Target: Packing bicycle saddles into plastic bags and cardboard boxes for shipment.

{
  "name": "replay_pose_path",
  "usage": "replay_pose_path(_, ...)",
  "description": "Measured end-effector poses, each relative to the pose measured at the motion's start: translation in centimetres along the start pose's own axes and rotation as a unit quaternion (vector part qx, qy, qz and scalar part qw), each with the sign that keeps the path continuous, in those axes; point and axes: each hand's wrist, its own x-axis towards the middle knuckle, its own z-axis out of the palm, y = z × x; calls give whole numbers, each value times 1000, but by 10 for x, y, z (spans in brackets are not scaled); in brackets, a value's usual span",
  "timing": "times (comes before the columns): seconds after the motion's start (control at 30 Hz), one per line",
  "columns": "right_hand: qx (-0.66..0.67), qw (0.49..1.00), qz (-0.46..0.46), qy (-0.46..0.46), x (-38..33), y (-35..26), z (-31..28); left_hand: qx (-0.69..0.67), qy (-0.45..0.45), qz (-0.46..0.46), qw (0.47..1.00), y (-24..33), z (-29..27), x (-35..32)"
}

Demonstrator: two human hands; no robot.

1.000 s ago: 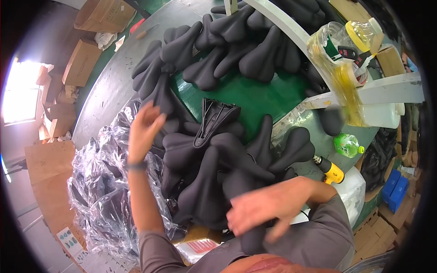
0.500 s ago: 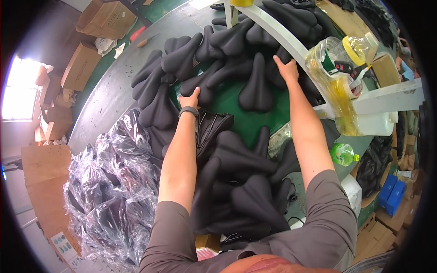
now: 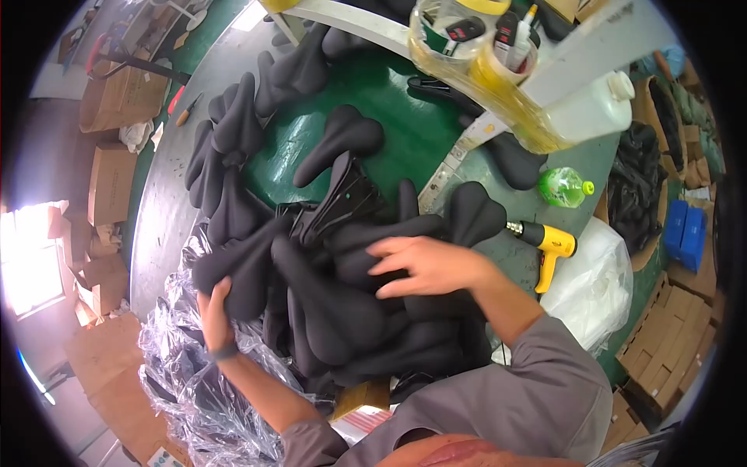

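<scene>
Black bicycle saddles lie heaped on the table in front of me. At the heap's left side my left hand (image 3: 215, 311) is closed on the edge of one bicycle saddle (image 3: 243, 268), its thumb showing. My right hand (image 3: 432, 268) hovers over or rests on the right part of the heap with its fingers spread; it is slightly blurred, and contact cannot be made out. Just beyond the heap, an upturned saddle (image 3: 342, 198) shows its ribbed underside. Farther off, a single saddle (image 3: 342, 140) lies on the green tabletop (image 3: 311, 117).
Clear plastic wrap (image 3: 187, 373) bulges at the left. A yellow heat gun (image 3: 548, 245), a green bottle (image 3: 566, 187) and a white plastic bag (image 3: 595, 288) lie at the right. A pale frame (image 3: 358, 19) with taped-on containers crosses the far side. Cartons (image 3: 113, 183) stand beyond the table.
Both hands have come back from the far saddles to the near heap. Many far saddles have been drawn toward me, baring green tabletop. The view has shifted, bringing the heat gun into sight.
</scene>
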Motion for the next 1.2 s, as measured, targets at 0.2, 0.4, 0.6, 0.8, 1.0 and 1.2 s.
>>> replay_pose_path(0.2,-482,791,286,245,-92,159,-144,174,57,-89,979,-31,-57,-113)
replay_pose_path(0.4,-472,771,358,234,-56,241,-150,329,144,150,921,-116,-30,-185)
replay_pose_path(0.6,-52,858,510,-29,-50,140,-141,298,106,127,940,-99,9,-283)
replay_pose_path(0.8,25,953,233,194,-137,-23,-13,309,30,198,930,-117,33,-358)
replay_pose_path(1.0,284,935,-15,211,-245,-191,96,-258,-66,-3,964,-154,79,-425)
replay_pose_path(1.2,444,848,-104,-270,-281,-214,81,-511,-101,-107,847,-185,50,-449)
